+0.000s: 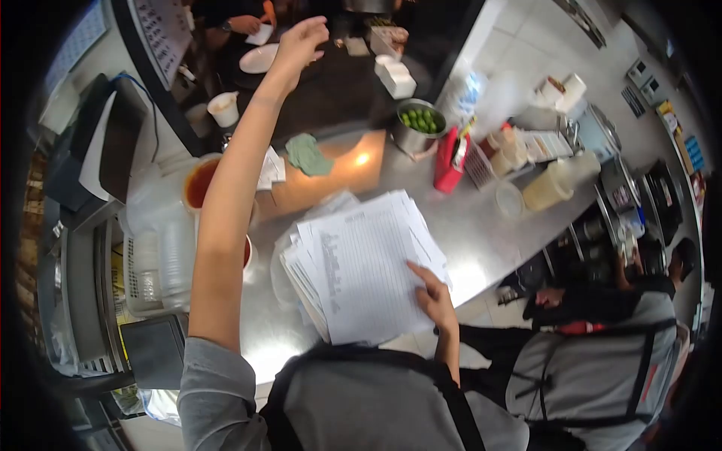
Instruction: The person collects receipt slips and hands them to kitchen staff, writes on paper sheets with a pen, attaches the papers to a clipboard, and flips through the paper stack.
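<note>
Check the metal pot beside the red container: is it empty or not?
Not empty. The metal pot has no lid on, and small green items show inside it. How deep they go, I cannot tell.

A stack of white rectangular paper sheets [365,263] lies on the silver metal counter [271,323]. Beyond the stack, a crumpled green cloth [308,154] rests on a brown rectangular board [357,177]. Beyond it to the right stands a round silver metal pot [412,141] with small green fruits [422,120] inside, and a red upright holder [449,169] just beside the pot. A pale plastic basket [132,263] of clear plastic containers [174,259] lies left of the stack; a white round tub [223,110] sits far beyond it, to the left.
</note>
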{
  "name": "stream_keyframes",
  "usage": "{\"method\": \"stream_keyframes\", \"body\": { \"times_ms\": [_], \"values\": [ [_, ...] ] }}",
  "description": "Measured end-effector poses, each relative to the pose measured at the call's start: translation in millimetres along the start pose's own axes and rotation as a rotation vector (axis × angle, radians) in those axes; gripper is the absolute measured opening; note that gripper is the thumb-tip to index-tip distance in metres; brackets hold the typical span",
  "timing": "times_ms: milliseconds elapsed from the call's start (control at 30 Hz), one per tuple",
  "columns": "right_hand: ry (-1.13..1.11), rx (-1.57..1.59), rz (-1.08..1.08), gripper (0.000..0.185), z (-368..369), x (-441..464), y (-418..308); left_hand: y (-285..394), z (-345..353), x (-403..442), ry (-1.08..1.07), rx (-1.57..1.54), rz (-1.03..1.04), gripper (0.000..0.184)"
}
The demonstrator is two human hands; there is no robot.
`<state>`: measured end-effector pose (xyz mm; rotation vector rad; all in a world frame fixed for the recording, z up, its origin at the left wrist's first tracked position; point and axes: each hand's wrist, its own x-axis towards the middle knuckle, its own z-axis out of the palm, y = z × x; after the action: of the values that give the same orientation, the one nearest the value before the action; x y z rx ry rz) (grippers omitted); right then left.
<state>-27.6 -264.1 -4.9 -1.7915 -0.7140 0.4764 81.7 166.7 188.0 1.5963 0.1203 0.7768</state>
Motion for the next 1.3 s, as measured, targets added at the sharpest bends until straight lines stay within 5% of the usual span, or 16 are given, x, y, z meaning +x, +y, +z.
{"method": "stream_keyframes", "body": {
  "times_ms": [100, 167, 233, 300, 400, 467, 567, 667, 967, 1167, 1300],
  "values": [
    [0.033, 0.093, 0.057, 0.059, 0.1, -7.6, -5.8, -40.9, 10.3, -105.3, -0.297, 0.29, -0.005, 0.063],
    [0.031, 0.14, 0.112, 0.059, -2.1, -12.7, -10.2, -73.0, 5.3, -182.2, -0.279, 0.628, -0.003, 0.076],
    [0.039, 0.217, 0.126, 0.059, -3.8, -15.8, -7.1, -121.0, -9.2, -235.3, -0.154, 0.619, -0.056, 0.087],
    [0.059, 0.332, 0.102, 0.058, -1.5, -16.7, 5.8, -174.6, -22.8, -285.8, 0.022, 0.338, -0.204, 0.075],
    [-0.001, 0.331, 0.147, 0.058, -4.5, -11.8, 17.2, -120.6, -11.3, -325.2, 0.01, -0.093, -0.657, 0.05],
    [0.003, 0.133, -0.013, 0.054, -1.6, -4.4, 29.7, -140.0, -10.9, -344.7, 0.019, -0.047, -0.588, 0.035],
    [0.232, -0.669, -0.291, 0.049, 16.9, 11.0, 28.1, -152.5, -4.6, -362.7, 0.05, 0.014, -0.507, 0.022],
    [0.11, -0.381, -0.481, 0.047, 47.9, 44.5, 10.7, -157.8, 0.4, -369.0, 0.052, 0.079, -0.449, 0.024],
    [0.076, -0.501, -0.696, 0.021, 119.9, 115.0, -1.2, -171.1, 1.2, -372.3, 0.018, 0.142, -0.35, 0.019],
    [0.08, -0.476, -0.693, 0.01, 114.6, 106.8, -18.3, -131.8, 19.6, -357.5, 0.235, 0.229, -0.077, 0.007],
    [0.09, -0.301, -0.746, 0.009, 104.2, 85.7, -30.1, -96.5, 21.8, -362.0, 0.181, 0.499, 0.262, 0.005]
  ]
}}
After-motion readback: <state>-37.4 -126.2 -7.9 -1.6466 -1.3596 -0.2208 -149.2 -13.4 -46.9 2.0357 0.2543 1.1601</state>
